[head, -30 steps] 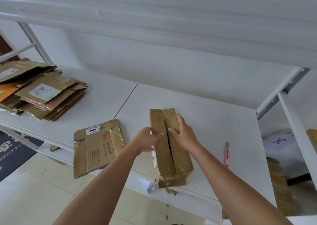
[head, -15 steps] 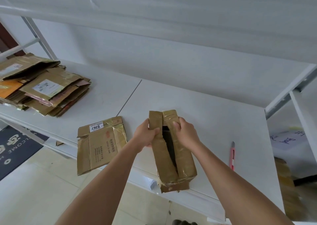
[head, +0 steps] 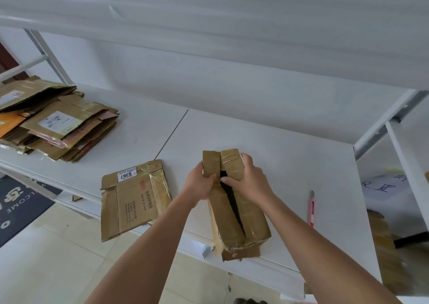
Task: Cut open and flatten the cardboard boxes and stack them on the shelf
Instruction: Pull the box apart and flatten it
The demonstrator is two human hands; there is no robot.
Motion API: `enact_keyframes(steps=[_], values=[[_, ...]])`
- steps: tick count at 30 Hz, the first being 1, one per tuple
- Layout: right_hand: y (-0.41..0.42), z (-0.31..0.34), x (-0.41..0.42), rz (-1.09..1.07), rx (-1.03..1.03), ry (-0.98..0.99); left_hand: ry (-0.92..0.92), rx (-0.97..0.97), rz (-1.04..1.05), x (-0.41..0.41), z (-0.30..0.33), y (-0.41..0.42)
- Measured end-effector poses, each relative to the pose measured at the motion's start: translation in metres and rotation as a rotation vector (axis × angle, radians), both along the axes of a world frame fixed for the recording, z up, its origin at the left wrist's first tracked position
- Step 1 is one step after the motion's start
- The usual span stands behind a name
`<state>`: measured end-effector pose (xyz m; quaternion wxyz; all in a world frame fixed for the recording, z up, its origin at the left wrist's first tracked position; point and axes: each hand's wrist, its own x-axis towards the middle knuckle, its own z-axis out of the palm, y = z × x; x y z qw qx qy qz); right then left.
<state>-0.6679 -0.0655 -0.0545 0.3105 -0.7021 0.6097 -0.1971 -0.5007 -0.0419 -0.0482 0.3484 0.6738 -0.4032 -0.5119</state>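
Widened since a moment ago, the dark slit between the top flaps of the tall brown taped cardboard box (head: 233,201) at the white shelf (head: 301,164) front edge — left hand (head: 201,183) and right hand (head: 247,180) each grip a flap, step: prising open — next, likely pull flaps fully apart, then flatten.

You hold a long brown box with its top split open.

The taped brown box (head: 234,201) sits on the white shelf (head: 301,164) near the front edge, with its long side pointing from 12 o'clock to 6 o'clock. A dark gap runs down the middle between its two top flaps. At 9 o'clock from it, a flat box (head: 134,197) with a white 6367 label lies half over the shelf's front edge. Far off at 10 o'clock, a stack of flat boxes (head: 58,122) rests on the shelf. At 3 o'clock lies a pink cutter (head: 311,208), apart from the box.
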Motion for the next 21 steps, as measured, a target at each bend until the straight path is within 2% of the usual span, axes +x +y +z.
enact_keyframes(steps=[5,8,10,16,21], values=[[0.003,0.004,0.008,0.059,-0.088,0.214,-0.036,0.004,-0.013,0.003,0.003,0.000],[0.003,0.006,0.011,0.084,-0.120,0.265,-0.050,0.002,-0.023,0.002,0.004,0.000],[0.000,0.011,0.012,0.083,-0.101,0.235,-0.063,-0.002,-0.020,0.003,0.005,0.001],[-0.010,0.029,-0.002,0.121,0.048,-0.023,-0.128,0.014,-0.025,0.007,0.007,0.001],[-0.017,0.034,-0.013,0.165,0.136,-0.091,-0.164,0.014,-0.029,0.007,0.007,0.001]])
